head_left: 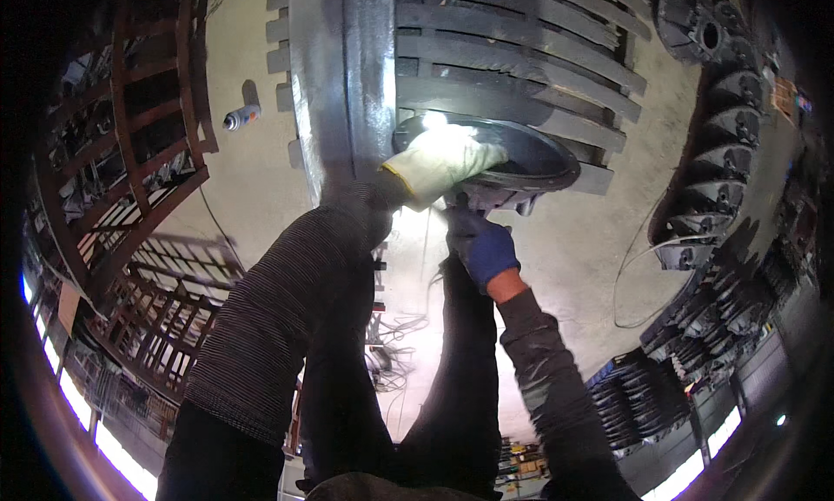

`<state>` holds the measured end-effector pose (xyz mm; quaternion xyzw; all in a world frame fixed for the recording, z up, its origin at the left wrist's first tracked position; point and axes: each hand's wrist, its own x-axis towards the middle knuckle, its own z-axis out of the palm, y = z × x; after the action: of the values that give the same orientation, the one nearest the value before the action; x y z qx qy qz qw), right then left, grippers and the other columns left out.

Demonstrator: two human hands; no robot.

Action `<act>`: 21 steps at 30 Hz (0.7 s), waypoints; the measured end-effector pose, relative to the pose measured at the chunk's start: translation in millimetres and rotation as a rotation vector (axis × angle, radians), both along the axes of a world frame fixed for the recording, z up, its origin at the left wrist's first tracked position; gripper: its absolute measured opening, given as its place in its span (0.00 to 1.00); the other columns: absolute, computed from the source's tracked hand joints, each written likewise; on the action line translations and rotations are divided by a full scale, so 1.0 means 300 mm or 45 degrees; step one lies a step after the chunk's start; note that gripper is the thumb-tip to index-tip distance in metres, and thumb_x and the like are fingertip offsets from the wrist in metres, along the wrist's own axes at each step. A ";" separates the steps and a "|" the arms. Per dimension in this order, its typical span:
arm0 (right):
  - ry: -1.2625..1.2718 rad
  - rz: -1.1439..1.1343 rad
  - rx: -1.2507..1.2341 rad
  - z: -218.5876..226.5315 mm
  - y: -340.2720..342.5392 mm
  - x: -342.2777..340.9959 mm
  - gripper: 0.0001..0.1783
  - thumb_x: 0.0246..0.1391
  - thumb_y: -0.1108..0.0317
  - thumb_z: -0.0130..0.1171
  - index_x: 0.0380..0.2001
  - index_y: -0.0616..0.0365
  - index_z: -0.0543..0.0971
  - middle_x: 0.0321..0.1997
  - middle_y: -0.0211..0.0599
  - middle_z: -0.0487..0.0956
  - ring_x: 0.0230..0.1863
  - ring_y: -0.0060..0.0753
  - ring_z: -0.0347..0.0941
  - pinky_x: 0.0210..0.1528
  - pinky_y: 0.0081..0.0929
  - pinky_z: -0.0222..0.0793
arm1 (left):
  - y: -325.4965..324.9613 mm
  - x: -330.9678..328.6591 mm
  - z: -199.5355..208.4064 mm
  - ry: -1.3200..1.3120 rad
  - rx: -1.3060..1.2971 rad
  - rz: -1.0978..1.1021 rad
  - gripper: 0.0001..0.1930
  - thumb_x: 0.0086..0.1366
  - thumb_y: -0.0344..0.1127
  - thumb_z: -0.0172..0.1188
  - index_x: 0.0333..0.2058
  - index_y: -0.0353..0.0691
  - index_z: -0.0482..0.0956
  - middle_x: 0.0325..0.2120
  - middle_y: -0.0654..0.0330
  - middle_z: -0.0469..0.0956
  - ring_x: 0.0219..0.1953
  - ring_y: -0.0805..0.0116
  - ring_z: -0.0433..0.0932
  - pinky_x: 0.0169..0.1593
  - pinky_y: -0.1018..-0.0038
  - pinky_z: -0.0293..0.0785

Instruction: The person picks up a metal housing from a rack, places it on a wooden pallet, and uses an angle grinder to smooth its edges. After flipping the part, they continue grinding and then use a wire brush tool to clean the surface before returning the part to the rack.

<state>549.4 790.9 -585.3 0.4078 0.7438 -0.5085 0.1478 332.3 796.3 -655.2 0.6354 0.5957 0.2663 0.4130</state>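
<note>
A dark, round, bowl-like metal casing is tilted in front of me, its wide rim facing up and away. My left hand, in a white glove with a yellow cuff edge, is closed over the casing's near left rim, and strong glare washes out part of it. Below the casing, my right hand, in a dark and blue glove with an orange cuff, is closed like a fist against its underside. Whatever the right fingers hold is hidden in shadow.
Beyond the casing lies a grey slatted pallet, with a long shiny metal sheet beside it. A spray can lies on the floor to the left, near brown metal racks. Several similar castings line the right; loose cables lie between my legs.
</note>
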 end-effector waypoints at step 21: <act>0.013 -0.720 -0.807 0.302 0.018 -0.047 0.11 0.66 0.65 0.60 0.48 0.55 0.81 0.35 0.39 0.83 0.29 0.31 0.81 0.30 0.30 0.76 | -0.014 0.008 0.074 -0.086 -0.050 0.214 0.17 0.78 0.41 0.48 0.55 0.46 0.82 0.42 0.54 0.84 0.45 0.52 0.82 0.48 0.61 0.79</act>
<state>535.4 796.3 -494.8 0.5278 0.4102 -0.7346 0.1166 334.8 792.0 -632.8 0.5656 0.6377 0.3097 0.4213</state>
